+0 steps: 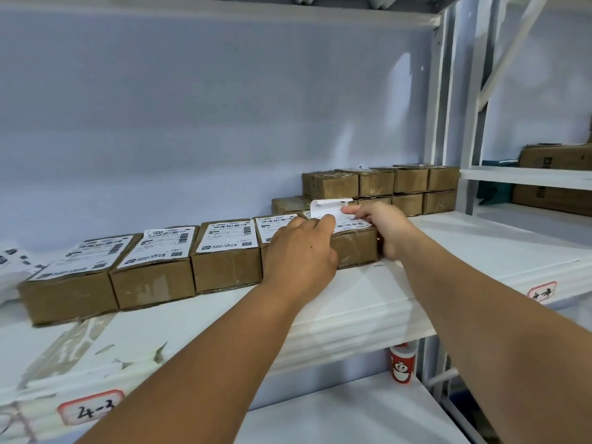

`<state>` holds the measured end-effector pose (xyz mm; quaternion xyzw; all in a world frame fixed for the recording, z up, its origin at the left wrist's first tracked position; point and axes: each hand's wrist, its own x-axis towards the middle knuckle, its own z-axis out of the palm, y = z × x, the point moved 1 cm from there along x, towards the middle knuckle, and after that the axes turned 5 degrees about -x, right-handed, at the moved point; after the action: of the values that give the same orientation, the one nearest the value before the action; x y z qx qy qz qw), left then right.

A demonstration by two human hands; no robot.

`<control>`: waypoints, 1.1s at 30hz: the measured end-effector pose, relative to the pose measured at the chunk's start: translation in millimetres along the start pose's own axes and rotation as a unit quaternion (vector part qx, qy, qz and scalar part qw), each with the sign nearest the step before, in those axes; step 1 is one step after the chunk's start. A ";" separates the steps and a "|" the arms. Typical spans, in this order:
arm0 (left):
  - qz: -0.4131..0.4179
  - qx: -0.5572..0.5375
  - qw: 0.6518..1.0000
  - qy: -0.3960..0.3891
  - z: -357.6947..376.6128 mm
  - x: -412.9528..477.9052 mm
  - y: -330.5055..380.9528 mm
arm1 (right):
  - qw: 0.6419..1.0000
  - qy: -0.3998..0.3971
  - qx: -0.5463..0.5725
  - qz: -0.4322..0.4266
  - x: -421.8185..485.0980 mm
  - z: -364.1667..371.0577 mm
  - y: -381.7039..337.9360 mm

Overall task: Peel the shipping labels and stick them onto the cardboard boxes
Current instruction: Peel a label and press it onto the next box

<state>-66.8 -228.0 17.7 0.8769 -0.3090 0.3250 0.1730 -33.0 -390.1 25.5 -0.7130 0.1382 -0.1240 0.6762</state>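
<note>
White shelf (368, 302) carries a row of brown cardboard boxes (153, 274) with labels on their tops. At the row's right-end box (355, 248), the left hand (298, 251) presses a shipping label (354, 224) down with its fingertips, while the right hand (382, 229) pinches the curling backing strip (325, 207).

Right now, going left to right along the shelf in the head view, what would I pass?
Loose labels → first labelled box → second labelled box → third labelled box → left hand → right hand → big cartons on the next shelf.
</note>
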 end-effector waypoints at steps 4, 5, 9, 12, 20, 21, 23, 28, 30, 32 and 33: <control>0.006 -0.010 1.000 0.003 0.9 1.1 0.9 | 0.999 -0.044 0.023 0.020 9.2 -1.7 -1.4; 0.006 -0.011 1.000 0.005 1.0 1.2 0.9 | 0.998 -0.056 0.025 0.021 12.5 -2.4 -1.7; 0.013 -0.009 1.000 0.012 2.6 1.8 0.6 | 0.995 -0.099 -0.016 0.021 22.4 -3.5 -3.3; 0.015 -0.010 1.000 0.011 2.9 3.2 1.0 | 0.988 -0.107 -0.107 0.008 27.1 0.6 -6.7; 0.011 -0.011 1.000 0.010 2.7 5.6 1.8 | 0.811 -0.014 -0.557 -0.175 20.7 17.2 -50.1; 0.010 -0.010 1.000 0.011 2.6 5.4 1.7 | 0.803 0.041 -0.545 -0.238 20.5 22.3 -55.1; 0.011 -0.011 1.000 0.012 2.7 4.8 1.3 | 0.850 0.073 -0.422 -0.306 20.7 30.3 -60.2; 0.017 -0.027 0.999 0.015 1.4 4.2 1.4 | 0.884 -0.131 -0.387 -0.226 17.0 48.7 -53.0; 0.018 -0.026 0.999 0.011 1.8 4.3 0.7 | 0.873 -0.121 -0.415 -0.224 24.2 50.8 -48.3; 0.018 -0.026 0.999 0.010 2.2 4.4 0.4 | 0.873 -0.123 -0.419 -0.217 29.6 52.3 -44.0; 0.018 -0.029 0.999 0.012 2.2 4.8 0.3 | 0.874 -0.125 -0.417 -0.216 31.8 53.2 -42.7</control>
<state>-63.1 -231.4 19.4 0.8618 -0.3321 0.3293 0.1964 17.2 -350.1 64.9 -0.9503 -0.0662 -0.1083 0.2844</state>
